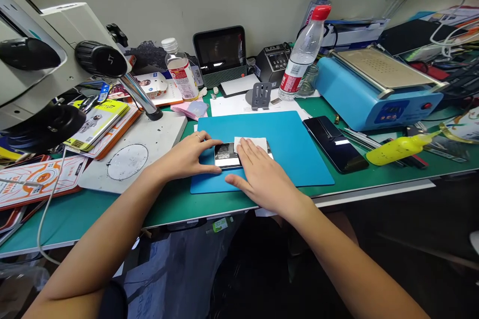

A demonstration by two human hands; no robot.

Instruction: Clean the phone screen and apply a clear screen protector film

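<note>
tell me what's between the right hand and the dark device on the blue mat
A white sheet: in the head view it lies on the dark device, under the fingers of the right hand.

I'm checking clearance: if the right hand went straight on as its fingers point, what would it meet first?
Beyond the white wipe under it and the blue mat, the right hand would probably first meet the white-capped bottle left of the screen, though small pale bits lie nearby; depth is unclear.
</note>
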